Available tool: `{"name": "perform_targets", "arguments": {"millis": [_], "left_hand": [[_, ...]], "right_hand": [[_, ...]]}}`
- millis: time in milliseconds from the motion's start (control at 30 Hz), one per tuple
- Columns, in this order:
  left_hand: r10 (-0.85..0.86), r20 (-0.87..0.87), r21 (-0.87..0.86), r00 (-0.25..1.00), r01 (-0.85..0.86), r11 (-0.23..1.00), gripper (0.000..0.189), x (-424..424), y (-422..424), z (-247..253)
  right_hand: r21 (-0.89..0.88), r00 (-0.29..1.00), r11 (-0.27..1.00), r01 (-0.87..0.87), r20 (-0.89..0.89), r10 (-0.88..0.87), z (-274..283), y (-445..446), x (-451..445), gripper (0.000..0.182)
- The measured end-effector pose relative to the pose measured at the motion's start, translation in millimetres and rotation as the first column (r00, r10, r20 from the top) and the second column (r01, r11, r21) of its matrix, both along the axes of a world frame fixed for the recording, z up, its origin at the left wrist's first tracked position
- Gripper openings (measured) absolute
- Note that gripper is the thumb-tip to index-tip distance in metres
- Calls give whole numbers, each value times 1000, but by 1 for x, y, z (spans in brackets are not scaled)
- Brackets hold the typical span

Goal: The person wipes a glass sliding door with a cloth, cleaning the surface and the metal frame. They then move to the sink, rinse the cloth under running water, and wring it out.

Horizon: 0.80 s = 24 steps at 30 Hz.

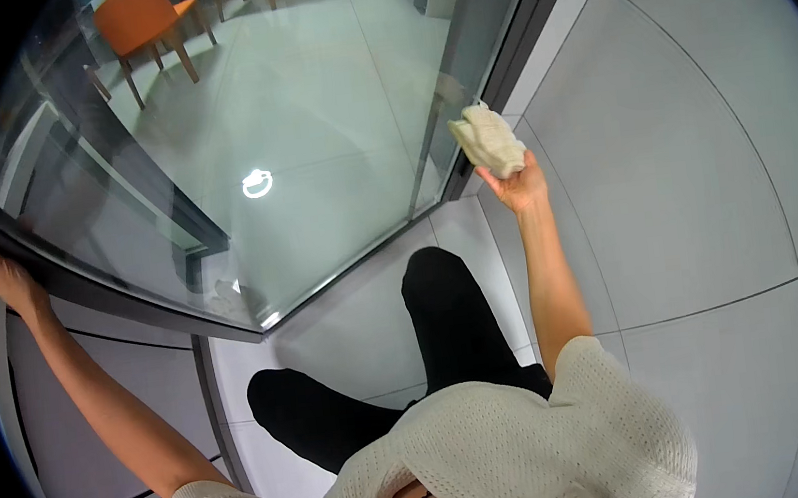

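A folded cream cloth [488, 139] is in my right hand [525, 183], raised beside the dark door frame [526, 31] at the right. It is held close to the glass panel [314, 134]; I cannot tell whether it touches. My left hand [12, 279] grips the dark edge of a glass door [120, 300] at the far left. Its fingers are partly hidden behind that edge. The glass is see-through and carries a bright ring-shaped light reflection. My bent knees in black trousers are below the glass.
Grey tiled wall [682, 168] rises close on my right. Pale floor tiles [358, 348] lie under my legs, and dark-lined grey panels [124, 409] stand at the left. Beyond the glass, an orange chair [137, 17] with wooden legs stands on a glossy tiled floor.
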<state>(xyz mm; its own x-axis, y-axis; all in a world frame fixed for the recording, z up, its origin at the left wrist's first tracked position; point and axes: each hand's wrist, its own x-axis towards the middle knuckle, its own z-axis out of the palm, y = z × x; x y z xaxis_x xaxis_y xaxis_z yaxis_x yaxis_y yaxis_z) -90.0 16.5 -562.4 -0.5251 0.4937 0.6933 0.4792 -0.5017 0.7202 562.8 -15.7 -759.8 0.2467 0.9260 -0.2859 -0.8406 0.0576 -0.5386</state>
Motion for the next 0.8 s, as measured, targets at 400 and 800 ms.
{"name": "perform_targets", "arguments": {"millis": [400,800], "left_hand": [[-5,-168,58,986,15,998,63,-22,22,-10],[-90,231,26,969,87,996,63,13,-5,-1]], "right_hand": [[-230,325,864,447,942,83,-110,1,62,49],[-444,973,877,185,206,-101,-116,-19,51,40]]}}
